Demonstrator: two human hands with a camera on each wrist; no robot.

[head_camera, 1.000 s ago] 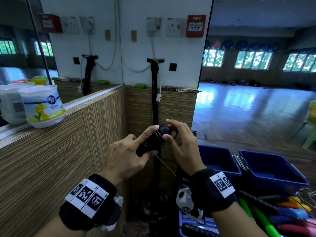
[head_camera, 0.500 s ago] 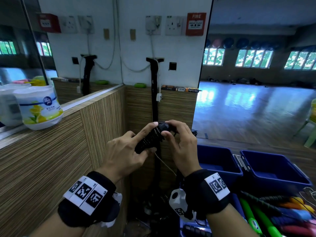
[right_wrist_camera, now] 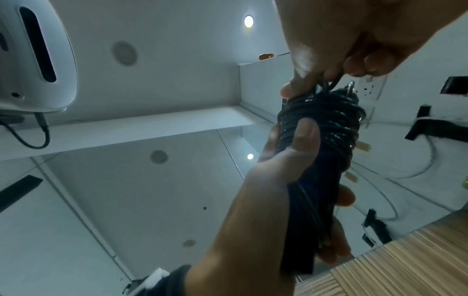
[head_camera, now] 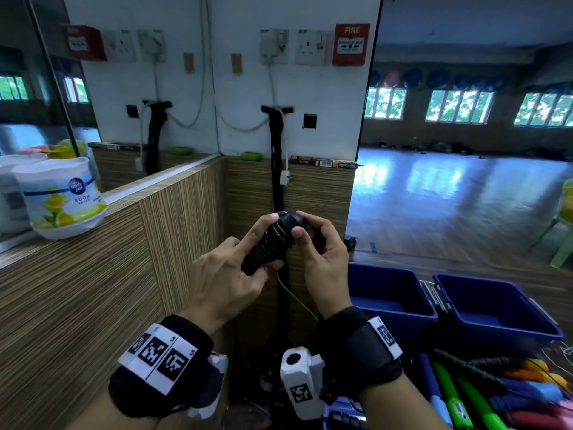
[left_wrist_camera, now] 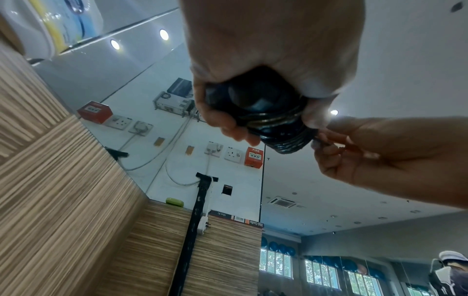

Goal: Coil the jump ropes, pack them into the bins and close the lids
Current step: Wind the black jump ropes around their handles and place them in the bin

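A black jump rope (head_camera: 269, 243) is wound in tight turns round its own black handles and held up at chest height. My left hand (head_camera: 229, 274) grips the lower part of the bundle (right_wrist_camera: 316, 180), index finger stretched along it. My right hand (head_camera: 316, 246) pinches the thin black rope end at the top of the bundle (left_wrist_camera: 281, 128); the pinch itself shows in the right wrist view (right_wrist_camera: 336, 78). Two open blue bins (head_camera: 393, 293) (head_camera: 493, 308) stand side by side low on the right, both showing bare insides.
Several coloured jump-rope handles (head_camera: 496, 395) lie in a heap at the bottom right. A striped wooden ledge (head_camera: 93, 259) runs along the left with a white room-freshener tub (head_camera: 59, 197) on it. A black strap (head_camera: 276, 156) and a thin cable hang down the corner wall behind the hands.
Both hands stayed together on the bundle and drifted slightly up. The right fingers shifted round the top end of the wound rope.
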